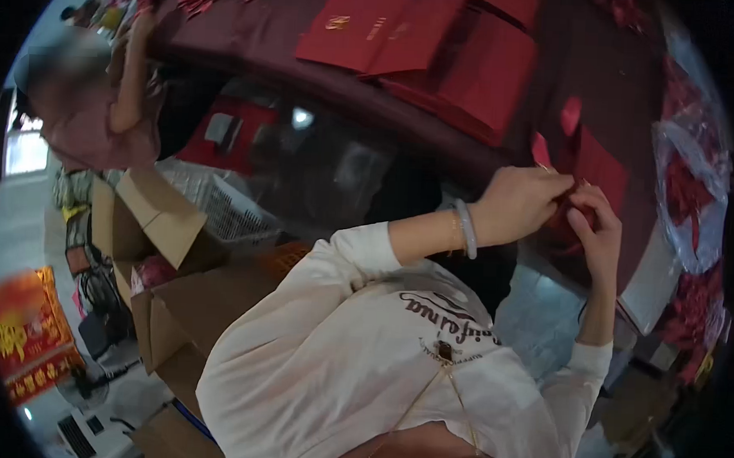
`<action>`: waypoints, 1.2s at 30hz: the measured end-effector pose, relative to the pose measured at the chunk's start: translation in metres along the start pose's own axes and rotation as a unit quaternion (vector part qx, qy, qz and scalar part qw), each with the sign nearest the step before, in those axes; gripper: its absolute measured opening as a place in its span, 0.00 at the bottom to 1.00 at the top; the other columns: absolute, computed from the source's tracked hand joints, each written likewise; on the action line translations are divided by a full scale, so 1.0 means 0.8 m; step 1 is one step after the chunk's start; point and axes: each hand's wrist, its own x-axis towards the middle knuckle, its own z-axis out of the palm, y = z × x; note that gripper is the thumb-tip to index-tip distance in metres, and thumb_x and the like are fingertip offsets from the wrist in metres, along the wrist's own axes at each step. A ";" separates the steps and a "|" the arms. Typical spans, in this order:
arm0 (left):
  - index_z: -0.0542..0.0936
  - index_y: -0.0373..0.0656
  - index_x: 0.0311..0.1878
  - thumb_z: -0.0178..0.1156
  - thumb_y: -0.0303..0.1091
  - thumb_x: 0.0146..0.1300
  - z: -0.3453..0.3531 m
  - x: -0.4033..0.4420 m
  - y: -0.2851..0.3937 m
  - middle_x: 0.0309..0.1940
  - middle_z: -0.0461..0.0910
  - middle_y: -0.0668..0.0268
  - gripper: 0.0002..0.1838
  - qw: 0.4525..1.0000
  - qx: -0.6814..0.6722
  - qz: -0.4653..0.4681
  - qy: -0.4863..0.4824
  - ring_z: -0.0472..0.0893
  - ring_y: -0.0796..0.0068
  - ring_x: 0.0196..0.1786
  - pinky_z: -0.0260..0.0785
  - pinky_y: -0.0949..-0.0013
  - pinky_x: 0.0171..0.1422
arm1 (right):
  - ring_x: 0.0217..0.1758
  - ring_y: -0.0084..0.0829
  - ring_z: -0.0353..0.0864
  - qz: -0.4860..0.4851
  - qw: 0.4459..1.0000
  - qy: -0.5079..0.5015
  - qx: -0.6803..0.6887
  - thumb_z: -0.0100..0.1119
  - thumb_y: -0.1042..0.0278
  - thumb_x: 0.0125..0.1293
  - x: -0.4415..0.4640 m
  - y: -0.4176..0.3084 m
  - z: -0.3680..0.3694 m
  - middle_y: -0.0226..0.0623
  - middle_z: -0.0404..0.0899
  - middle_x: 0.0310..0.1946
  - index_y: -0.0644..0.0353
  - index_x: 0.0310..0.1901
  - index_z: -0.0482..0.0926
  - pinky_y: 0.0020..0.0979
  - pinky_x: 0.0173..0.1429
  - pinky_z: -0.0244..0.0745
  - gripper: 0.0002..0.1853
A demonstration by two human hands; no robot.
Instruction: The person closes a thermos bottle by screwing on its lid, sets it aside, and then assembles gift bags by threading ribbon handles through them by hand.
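My left hand (515, 204), with a pale bangle at the wrist, is closed with its fingertips pinched together. Close beside it, my right hand (600, 231) is also pinched, its fingertips almost touching the left ones. Whatever small thing lies between the fingertips is too hidden to make out. A red card (603, 170) stands out just behind my fingers at the table's edge. Pink-red ribbon ends (541, 150) rise beside my left fingertips, and another bright red piece (570, 115) is farther back.
Open red folders (375, 34) lie on the dark red tablecloth (252, 40). Plastic bags with red items (688, 194) are at the right. Another person (101, 127) is at the upper left. Cardboard boxes (191, 311) and a white basket (221, 202) stand at left.
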 end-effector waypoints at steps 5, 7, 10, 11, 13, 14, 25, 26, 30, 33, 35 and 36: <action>0.81 0.42 0.44 0.62 0.24 0.49 0.006 0.008 0.000 0.36 0.81 0.59 0.15 0.997 0.068 0.023 0.036 0.81 0.60 0.37 0.74 0.65 0.39 | 0.48 0.21 0.73 0.013 0.997 0.019 0.078 0.62 0.75 0.58 -0.003 0.001 0.003 0.31 0.75 0.45 0.63 0.43 0.79 0.21 0.49 0.69 0.10; 0.81 0.42 0.40 0.62 0.23 0.49 0.004 0.013 0.004 0.32 0.80 0.61 0.12 0.991 0.115 0.050 0.039 0.80 0.61 0.34 0.73 0.66 0.36 | 0.46 0.19 0.73 0.016 0.993 0.023 0.114 0.63 0.74 0.58 -0.004 0.001 0.005 0.29 0.74 0.45 0.62 0.46 0.78 0.20 0.47 0.69 0.13; 0.79 0.44 0.32 0.62 0.24 0.48 0.000 0.022 0.010 0.37 0.76 0.65 0.07 0.985 0.152 0.075 0.032 0.78 0.65 0.32 0.71 0.66 0.33 | 0.44 0.16 0.71 0.036 0.986 0.039 0.156 0.64 0.75 0.58 -0.007 0.002 0.007 0.27 0.74 0.44 0.60 0.50 0.76 0.19 0.46 0.68 0.17; 0.78 0.46 0.30 0.61 0.24 0.47 -0.002 0.026 0.014 0.40 0.75 0.66 0.07 0.983 0.164 0.071 0.032 0.77 0.65 0.33 0.71 0.65 0.32 | 0.44 0.16 0.71 0.035 0.984 0.032 0.173 0.63 0.75 0.58 -0.008 0.001 0.006 0.26 0.74 0.44 0.60 0.50 0.76 0.20 0.46 0.68 0.17; 0.77 0.43 0.29 0.61 0.24 0.47 -0.002 0.030 0.009 0.41 0.72 0.65 0.05 0.983 0.152 0.101 0.022 0.75 0.65 0.35 0.70 0.64 0.33 | 0.43 0.16 0.71 0.032 0.981 0.031 0.190 0.63 0.76 0.57 -0.006 -0.002 0.005 0.26 0.74 0.43 0.60 0.50 0.76 0.20 0.46 0.68 0.17; 0.76 0.42 0.29 0.60 0.24 0.47 -0.003 0.029 0.011 0.39 0.71 0.64 0.05 0.981 0.158 0.109 0.008 0.75 0.64 0.35 0.70 0.64 0.34 | 0.42 0.16 0.72 0.036 0.984 0.023 0.172 0.63 0.75 0.57 -0.007 -0.004 0.005 0.26 0.75 0.43 0.59 0.50 0.75 0.20 0.45 0.68 0.17; 0.74 0.39 0.28 0.62 0.27 0.52 -0.058 0.009 0.028 0.32 0.68 0.59 0.06 0.977 0.184 0.031 -0.101 0.72 0.57 0.35 0.66 0.60 0.37 | 0.35 0.13 0.67 0.016 0.994 -0.015 0.111 0.65 0.76 0.50 -0.002 -0.005 0.001 0.22 0.73 0.37 0.56 0.46 0.76 0.17 0.36 0.62 0.19; 0.76 0.37 0.29 0.62 0.27 0.55 -0.065 0.000 0.028 0.33 0.70 0.58 0.05 0.977 0.182 0.026 -0.112 0.73 0.56 0.34 0.66 0.61 0.36 | 0.34 0.14 0.69 0.031 0.995 -0.028 0.086 0.65 0.74 0.50 -0.003 -0.013 -0.001 0.23 0.74 0.34 0.55 0.46 0.77 0.19 0.36 0.63 0.19; 0.74 0.39 0.27 0.62 0.27 0.55 -0.079 -0.044 0.018 0.33 0.69 0.59 0.07 0.973 0.223 -0.019 -0.064 0.73 0.57 0.34 0.66 0.60 0.35 | 0.33 0.16 0.70 0.020 0.997 -0.053 0.059 0.65 0.70 0.49 -0.001 -0.014 -0.003 0.23 0.73 0.29 0.54 0.45 0.78 0.20 0.34 0.64 0.18; 0.76 0.39 0.32 0.62 0.26 0.56 -0.092 -0.065 0.014 0.33 0.70 0.59 0.04 0.973 0.220 -0.047 -0.046 0.73 0.58 0.33 0.67 0.62 0.35 | 0.32 0.16 0.70 0.043 0.996 -0.074 0.037 0.66 0.69 0.50 -0.002 -0.018 -0.005 0.23 0.72 0.28 0.53 0.45 0.78 0.21 0.34 0.63 0.18; 0.78 0.39 0.36 0.63 0.26 0.56 -0.088 -0.076 0.008 0.34 0.71 0.60 0.05 0.976 0.190 -0.105 -0.015 0.74 0.59 0.34 0.67 0.63 0.36 | 0.33 0.16 0.70 0.024 0.995 -0.070 0.063 0.66 0.68 0.51 -0.004 -0.011 -0.002 0.23 0.72 0.28 0.53 0.45 0.78 0.21 0.35 0.63 0.17; 0.79 0.40 0.41 0.62 0.25 0.57 -0.085 -0.078 0.010 0.35 0.72 0.59 0.08 0.973 0.216 -0.083 -0.018 0.75 0.58 0.35 0.68 0.64 0.38 | 0.33 0.17 0.70 0.002 0.994 -0.065 0.086 0.66 0.68 0.52 -0.003 -0.008 -0.003 0.23 0.71 0.29 0.54 0.45 0.78 0.21 0.36 0.64 0.16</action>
